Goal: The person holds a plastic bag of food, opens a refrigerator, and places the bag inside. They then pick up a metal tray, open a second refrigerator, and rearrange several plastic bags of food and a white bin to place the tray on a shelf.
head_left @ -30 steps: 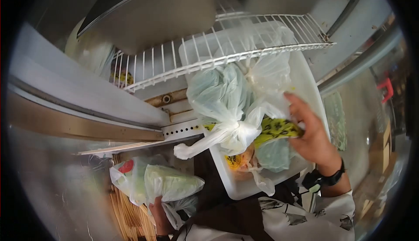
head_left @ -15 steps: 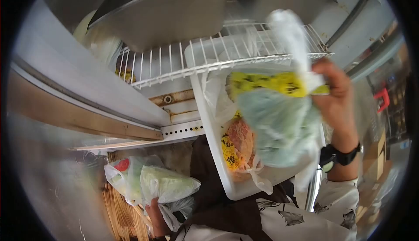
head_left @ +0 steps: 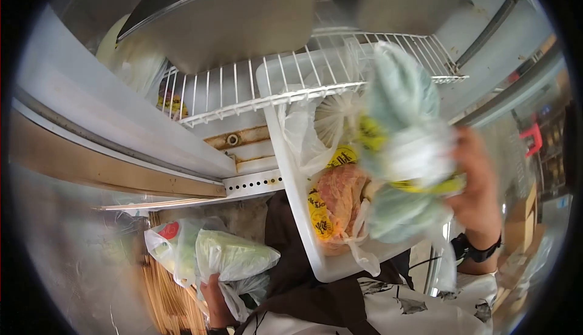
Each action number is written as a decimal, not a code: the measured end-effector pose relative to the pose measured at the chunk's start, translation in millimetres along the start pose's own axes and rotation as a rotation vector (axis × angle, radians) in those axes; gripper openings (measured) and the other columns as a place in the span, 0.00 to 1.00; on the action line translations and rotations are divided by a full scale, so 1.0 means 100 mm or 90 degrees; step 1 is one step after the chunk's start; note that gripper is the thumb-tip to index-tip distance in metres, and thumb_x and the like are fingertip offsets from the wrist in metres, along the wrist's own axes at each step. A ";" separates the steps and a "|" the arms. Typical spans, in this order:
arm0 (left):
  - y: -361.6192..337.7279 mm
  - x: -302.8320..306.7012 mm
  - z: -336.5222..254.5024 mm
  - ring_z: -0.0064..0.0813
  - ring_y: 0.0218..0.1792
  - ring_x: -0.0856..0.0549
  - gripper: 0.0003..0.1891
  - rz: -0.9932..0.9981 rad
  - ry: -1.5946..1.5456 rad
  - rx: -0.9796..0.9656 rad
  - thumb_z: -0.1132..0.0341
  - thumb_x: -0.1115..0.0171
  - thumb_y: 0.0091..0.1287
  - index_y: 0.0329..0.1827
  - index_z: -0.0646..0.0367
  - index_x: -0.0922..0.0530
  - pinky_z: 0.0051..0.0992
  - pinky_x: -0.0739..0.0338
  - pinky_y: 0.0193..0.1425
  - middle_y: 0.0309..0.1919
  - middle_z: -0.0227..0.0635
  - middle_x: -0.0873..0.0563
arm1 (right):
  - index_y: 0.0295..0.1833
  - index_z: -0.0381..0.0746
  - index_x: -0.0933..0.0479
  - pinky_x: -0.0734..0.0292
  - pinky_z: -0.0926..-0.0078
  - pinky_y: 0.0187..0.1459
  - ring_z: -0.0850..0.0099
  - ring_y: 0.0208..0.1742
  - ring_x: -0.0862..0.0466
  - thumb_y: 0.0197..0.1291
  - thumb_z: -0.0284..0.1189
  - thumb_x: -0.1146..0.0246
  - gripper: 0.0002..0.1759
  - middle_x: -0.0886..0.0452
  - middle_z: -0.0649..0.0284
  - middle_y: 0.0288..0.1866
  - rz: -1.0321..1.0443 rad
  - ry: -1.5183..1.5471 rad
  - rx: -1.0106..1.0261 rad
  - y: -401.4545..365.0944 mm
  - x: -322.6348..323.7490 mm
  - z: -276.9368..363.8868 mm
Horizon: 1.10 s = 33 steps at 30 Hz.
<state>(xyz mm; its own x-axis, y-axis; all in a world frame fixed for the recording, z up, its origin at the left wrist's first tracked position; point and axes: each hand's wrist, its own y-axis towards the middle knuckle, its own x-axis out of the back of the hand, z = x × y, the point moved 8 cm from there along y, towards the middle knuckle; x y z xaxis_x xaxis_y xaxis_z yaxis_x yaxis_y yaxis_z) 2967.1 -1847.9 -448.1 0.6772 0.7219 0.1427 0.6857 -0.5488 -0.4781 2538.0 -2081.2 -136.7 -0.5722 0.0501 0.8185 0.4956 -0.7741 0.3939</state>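
Observation:
My right hand [head_left: 478,180], with a black watch at the wrist, grips a knotted plastic bag [head_left: 404,213] with blurred green contents and a yellow printed band. It hangs over a white plastic bin [head_left: 285,171]. Inside the bin, a clear bag of pinkish raw meat [head_left: 343,198] with yellow printing lies beside a crumpled whitish bag [head_left: 303,135]. Low on the left, my left hand [head_left: 215,301] is closed around a clear plastic bag of pale green vegetables [head_left: 237,253]. Against it rests another white bag with a red mark [head_left: 173,244].
A white wire shelf [head_left: 243,101] crosses above the bin, carrying large metal pans [head_left: 243,25]. A metal frame strip with holes [head_left: 252,182] runs left of the bin. Bundled wooden skewers [head_left: 170,298] stand below the left bags. Cardboard boxes [head_left: 522,219] are at right.
The green bag in my right hand has swung and turned, its upper part now a green lobe. More of the meat bag shows. My left hand and its bag stay almost still.

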 end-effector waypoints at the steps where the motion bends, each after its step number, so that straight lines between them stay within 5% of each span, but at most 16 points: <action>1: 0.01 -0.01 0.00 0.32 0.42 0.22 0.21 0.006 0.001 -0.003 0.70 0.44 0.51 0.48 0.72 0.27 0.25 0.31 0.47 0.44 0.40 0.21 | 0.57 0.40 0.31 0.33 0.63 0.56 0.53 0.58 0.29 0.35 0.24 0.29 0.37 0.31 0.48 0.56 0.154 -0.011 -0.160 0.04 -0.23 0.00; 2: 0.01 0.00 0.01 0.33 0.42 0.22 0.21 -0.003 -0.004 -0.005 0.70 0.44 0.51 0.49 0.71 0.28 0.26 0.30 0.47 0.44 0.40 0.21 | 0.59 0.41 0.33 0.34 0.64 0.58 0.51 0.59 0.30 0.35 0.24 0.29 0.39 0.30 0.44 0.54 0.243 0.022 -0.237 -0.06 -0.36 -0.09; 5: -0.02 -0.02 -0.02 0.33 0.42 0.22 0.21 -0.011 -0.007 0.005 0.71 0.44 0.51 0.50 0.71 0.28 0.26 0.30 0.47 0.44 0.40 0.21 | 0.55 0.37 0.30 0.32 0.64 0.56 0.57 0.58 0.28 0.36 0.26 0.29 0.34 0.29 0.44 0.52 0.182 0.081 -0.230 -0.28 -0.22 -0.16; 7: -0.02 -0.02 0.00 0.33 0.43 0.22 0.22 -0.009 0.003 0.017 0.71 0.44 0.51 0.50 0.71 0.28 0.26 0.30 0.47 0.44 0.40 0.21 | 0.44 0.33 0.25 0.25 0.69 0.44 0.65 0.45 0.21 0.42 0.30 0.31 0.21 0.25 0.50 0.42 -0.139 0.300 -0.279 -0.66 0.05 -0.38; 10: -0.02 -0.03 -0.04 0.32 0.41 0.22 0.21 -0.023 0.000 0.012 0.71 0.44 0.51 0.50 0.70 0.28 0.26 0.29 0.45 0.43 0.40 0.20 | 0.31 0.32 0.23 0.25 0.82 0.27 0.75 0.23 0.22 0.52 0.30 0.36 0.10 0.24 0.62 0.23 -0.092 0.664 -0.532 -1.41 -0.36 -0.58; 12: -0.11 -0.14 -0.19 0.31 0.39 0.21 0.19 -0.006 -0.007 -0.007 0.71 0.44 0.51 0.47 0.70 0.27 0.26 0.29 0.44 0.41 0.39 0.20 | 0.32 0.30 0.24 0.24 0.80 0.31 0.74 0.28 0.20 0.55 0.22 0.38 0.05 0.21 0.61 0.27 0.241 0.668 -0.684 -1.75 -0.76 -0.44; 14: -0.10 -0.13 -0.22 0.31 0.38 0.21 0.18 -0.029 0.027 0.015 0.71 0.44 0.51 0.46 0.70 0.26 0.26 0.29 0.43 0.40 0.38 0.19 | 0.40 0.29 0.24 0.24 0.78 0.38 0.74 0.32 0.19 0.60 0.26 0.42 0.10 0.19 0.60 0.31 0.368 0.739 -0.706 -2.04 -1.15 -0.37; 17: -0.03 -0.05 -0.14 0.30 0.38 0.21 0.17 -0.051 0.040 0.029 0.71 0.44 0.51 0.44 0.70 0.25 0.25 0.29 0.43 0.39 0.37 0.19 | 0.49 0.31 0.26 0.26 0.74 0.47 0.72 0.44 0.21 0.60 0.30 0.41 0.16 0.20 0.59 0.43 0.295 0.750 -0.688 -2.26 -1.49 -0.42; 19: -0.01 -0.02 -0.06 0.30 0.38 0.21 0.17 -0.041 0.025 0.042 0.72 0.43 0.51 0.44 0.70 0.25 0.25 0.29 0.42 0.39 0.37 0.19 | 0.57 0.34 0.31 0.34 0.70 0.57 0.71 0.56 0.27 0.59 0.34 0.40 0.23 0.26 0.61 0.54 0.134 0.706 -0.714 -2.34 -1.60 -0.55; 20: 0.00 0.00 -0.05 0.30 0.38 0.21 0.17 -0.046 0.017 0.036 0.72 0.43 0.51 0.44 0.70 0.25 0.25 0.29 0.42 0.39 0.37 0.19 | 0.61 0.38 0.35 0.39 0.70 0.61 0.71 0.61 0.32 0.56 0.35 0.36 0.29 0.29 0.65 0.59 0.128 0.820 -0.758 -2.46 -1.82 -0.60; 22: 0.00 0.01 0.02 0.31 0.38 0.20 0.17 -0.036 -0.004 0.059 0.72 0.43 0.51 0.45 0.70 0.25 0.26 0.28 0.44 0.40 0.38 0.19 | 0.61 0.38 0.35 0.38 0.69 0.60 0.71 0.59 0.30 0.51 0.33 0.33 0.32 0.28 0.64 0.58 0.022 1.003 -0.705 -2.25 -1.91 -0.54; 25: 0.02 0.00 0.02 0.33 0.39 0.20 0.18 -0.037 -0.002 0.074 0.72 0.42 0.50 0.46 0.70 0.26 0.26 0.28 0.45 0.40 0.39 0.19 | 0.61 0.39 0.35 0.37 0.68 0.59 0.71 0.58 0.29 0.48 0.30 0.31 0.33 0.28 0.63 0.58 0.130 0.951 -0.679 -2.02 -1.81 -0.50; 28: -0.09 -0.11 -0.21 0.35 0.43 0.21 0.21 -0.041 0.038 0.034 0.68 0.42 0.50 0.47 0.72 0.26 0.31 0.28 0.47 0.42 0.42 0.20 | 0.60 0.38 0.35 0.35 0.67 0.58 0.70 0.56 0.27 0.48 0.27 0.32 0.33 0.28 0.63 0.57 0.103 1.009 -0.637 -2.00 -1.90 -0.51; 31: -0.10 -0.02 -0.17 0.43 0.46 0.25 0.20 0.006 0.293 0.003 0.60 0.52 0.65 0.49 0.70 0.26 0.37 0.32 0.53 0.44 0.51 0.21 | 0.61 0.38 0.36 0.33 0.65 0.58 0.66 0.56 0.27 0.49 0.30 0.35 0.31 0.28 0.61 0.57 -0.096 1.026 -0.588 -1.48 -1.82 -0.49; 33: -0.12 0.00 -0.16 0.43 0.48 0.25 0.21 0.039 0.305 -0.008 0.59 0.51 0.65 0.50 0.70 0.27 0.37 0.32 0.53 0.47 0.52 0.22 | 0.59 0.37 0.35 0.27 0.63 0.52 0.64 0.53 0.24 0.54 0.28 0.43 0.25 0.27 0.59 0.54 -0.207 1.002 -0.528 -1.07 -1.70 -0.63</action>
<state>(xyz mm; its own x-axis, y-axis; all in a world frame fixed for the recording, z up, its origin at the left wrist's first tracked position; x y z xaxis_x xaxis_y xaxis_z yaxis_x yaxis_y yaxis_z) 2963.1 -1848.5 -428.4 0.7609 0.4150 0.4989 0.6422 -0.5917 -0.4873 2541.3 -2046.5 -344.6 -0.8308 0.0491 -0.5544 0.1112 -0.9614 -0.2518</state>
